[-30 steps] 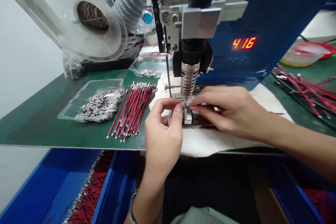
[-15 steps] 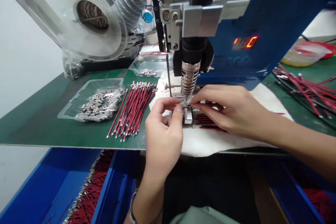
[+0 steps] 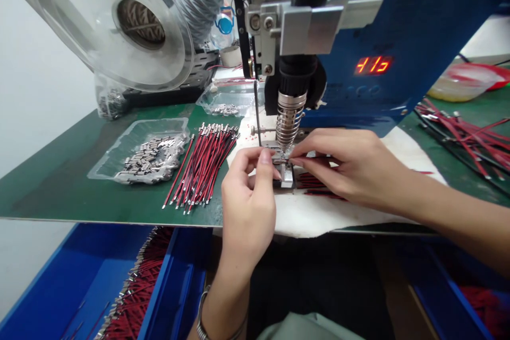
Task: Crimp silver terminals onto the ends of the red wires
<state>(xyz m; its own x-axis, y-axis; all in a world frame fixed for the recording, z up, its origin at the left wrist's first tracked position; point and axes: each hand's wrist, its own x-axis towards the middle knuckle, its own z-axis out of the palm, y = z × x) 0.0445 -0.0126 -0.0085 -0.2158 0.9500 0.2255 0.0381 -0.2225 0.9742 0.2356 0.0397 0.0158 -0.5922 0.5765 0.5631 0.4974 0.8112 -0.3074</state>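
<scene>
My left hand [image 3: 249,191] is at the left side of a small metal fixture [image 3: 286,176], its thumb and forefinger closed near the fixture's edge. What lies between those fingertips is too small to make out. My right hand [image 3: 342,162] comes in from the right, its thumb and forefinger pinched on a thin dark wire at the fixture, the wire mostly hidden by the fingers. Directly above the fixture stands the soldering tip with its coiled metal spring [image 3: 290,117]. Several red and black wires [image 3: 314,183] lie on the white cloth [image 3: 314,218] under my right hand.
A bundle of red-black wires with metal ends [image 3: 205,164] lies left, beside a clear tray [image 3: 98,170] of metal connectors. The blue machine [image 3: 414,26] rises behind. More wires [image 3: 474,138] lie right. An open blue drawer [image 3: 99,255] holds finished-looking wires below.
My left thumb has shifted up and slightly left, away from the fixture's front. The red display digits read differently. My right hand stays almost in place.
</scene>
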